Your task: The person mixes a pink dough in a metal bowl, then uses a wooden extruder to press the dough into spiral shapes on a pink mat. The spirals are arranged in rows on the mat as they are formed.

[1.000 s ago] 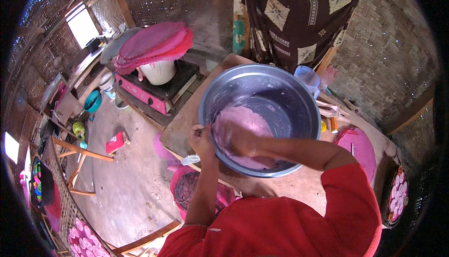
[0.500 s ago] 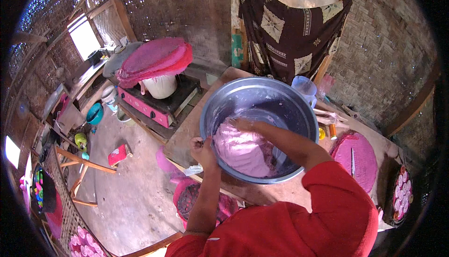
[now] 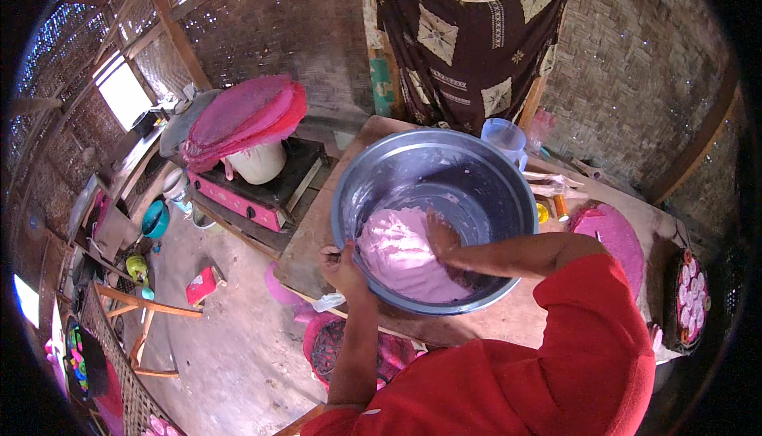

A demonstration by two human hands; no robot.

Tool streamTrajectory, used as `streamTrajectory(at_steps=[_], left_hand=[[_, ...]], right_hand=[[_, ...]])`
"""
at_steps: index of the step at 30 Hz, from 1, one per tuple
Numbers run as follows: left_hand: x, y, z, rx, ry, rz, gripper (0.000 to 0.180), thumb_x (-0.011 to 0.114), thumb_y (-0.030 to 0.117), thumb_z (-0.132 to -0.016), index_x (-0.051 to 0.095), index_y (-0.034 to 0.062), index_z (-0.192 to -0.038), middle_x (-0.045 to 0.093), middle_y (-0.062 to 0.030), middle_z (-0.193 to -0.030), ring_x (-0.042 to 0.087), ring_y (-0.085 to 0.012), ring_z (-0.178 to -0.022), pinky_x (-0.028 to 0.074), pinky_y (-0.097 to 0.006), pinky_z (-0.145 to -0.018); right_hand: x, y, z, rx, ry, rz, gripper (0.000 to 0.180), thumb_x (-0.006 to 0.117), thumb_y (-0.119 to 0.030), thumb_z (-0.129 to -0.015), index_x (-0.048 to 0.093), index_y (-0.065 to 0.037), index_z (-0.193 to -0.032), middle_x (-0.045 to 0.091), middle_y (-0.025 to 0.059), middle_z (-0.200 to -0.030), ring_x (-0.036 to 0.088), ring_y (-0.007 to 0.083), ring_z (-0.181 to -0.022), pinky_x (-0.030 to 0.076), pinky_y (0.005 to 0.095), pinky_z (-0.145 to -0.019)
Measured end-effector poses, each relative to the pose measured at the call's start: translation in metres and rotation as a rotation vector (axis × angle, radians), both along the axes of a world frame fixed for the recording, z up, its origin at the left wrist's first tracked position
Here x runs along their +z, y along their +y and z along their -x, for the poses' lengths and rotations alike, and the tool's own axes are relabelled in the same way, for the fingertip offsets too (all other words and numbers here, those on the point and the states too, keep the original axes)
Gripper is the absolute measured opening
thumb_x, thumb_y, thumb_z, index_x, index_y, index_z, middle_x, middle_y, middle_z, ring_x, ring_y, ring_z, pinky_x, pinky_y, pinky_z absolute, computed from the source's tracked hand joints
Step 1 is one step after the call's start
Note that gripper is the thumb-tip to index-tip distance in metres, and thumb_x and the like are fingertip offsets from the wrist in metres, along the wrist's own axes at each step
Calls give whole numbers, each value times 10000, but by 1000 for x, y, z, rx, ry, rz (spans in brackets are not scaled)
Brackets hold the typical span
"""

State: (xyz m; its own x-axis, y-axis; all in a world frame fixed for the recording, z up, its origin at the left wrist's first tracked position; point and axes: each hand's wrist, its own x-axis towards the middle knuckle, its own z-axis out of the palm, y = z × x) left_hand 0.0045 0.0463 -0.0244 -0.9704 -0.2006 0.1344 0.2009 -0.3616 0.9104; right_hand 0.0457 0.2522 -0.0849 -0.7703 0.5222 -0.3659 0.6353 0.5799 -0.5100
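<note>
A large grey-blue basin point(image 3: 508, 174) stands on the wooden table, holding a soft mound of pale pink dough point(image 3: 397, 249). My left hand point(image 3: 341, 268) grips the basin's near-left rim, its fingers curled at the edge. Inside the basin, my right hand point(image 3: 442, 237) lies against the right side of the dough, fingers stretched out toward the far side and partly hidden by shadow. Smears of pink cling to the basin's inner wall.
Beyond the basin stands a bluish plastic jug point(image 3: 503, 136). At right are a round pink mesh sheet point(image 3: 615, 241) and a tray of pink-white pieces point(image 3: 692, 297). A pink-fronted stove point(image 3: 238, 202) at left bears a white pot point(image 3: 260, 164) under stacked pink discs point(image 3: 242, 118).
My right hand has moved from the dough's far side to its right side, and the elbow has swung out. My left hand stays at the rim. The view has shifted slightly.
</note>
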Motion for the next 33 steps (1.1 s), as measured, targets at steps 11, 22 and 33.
streamTrajectory(at_steps=[11, 22, 33], left_hand=[[-36, -14, 15, -148, 87, 125, 198, 653, 43, -814, 468, 105, -781, 502, 3, -782, 457, -121, -695, 388, -282, -695], [-30, -15, 12, -228, 1, -5, 259, 647, 19, -798, 411, 122, -771, 447, 16, -756, 421, -108, -712, 379, -285, -691], [-12, -16, 10, -160, -45, 68, 270, 650, 19, -760, 404, 128, -749, 414, 19, -757, 390, -104, -687, 340, -267, -656]], right_hand=[[96, 7, -12, 748, 84, -7, 876, 123, -675, -945, 618, 22, -1138, 660, 229, -954, 658, 325, -870, 497, 473, -817], [110, 0, -22, 1196, -164, -211, 624, 534, -535, -905, 552, -5, -1234, 645, 236, -1042, 646, 379, -884, 524, 445, -778], [168, 311, 36, 516, -53, -173, 384, 546, -376, -879, 673, -32, -768, 649, 76, -673, 572, 175, -582, 476, 387, -563]])
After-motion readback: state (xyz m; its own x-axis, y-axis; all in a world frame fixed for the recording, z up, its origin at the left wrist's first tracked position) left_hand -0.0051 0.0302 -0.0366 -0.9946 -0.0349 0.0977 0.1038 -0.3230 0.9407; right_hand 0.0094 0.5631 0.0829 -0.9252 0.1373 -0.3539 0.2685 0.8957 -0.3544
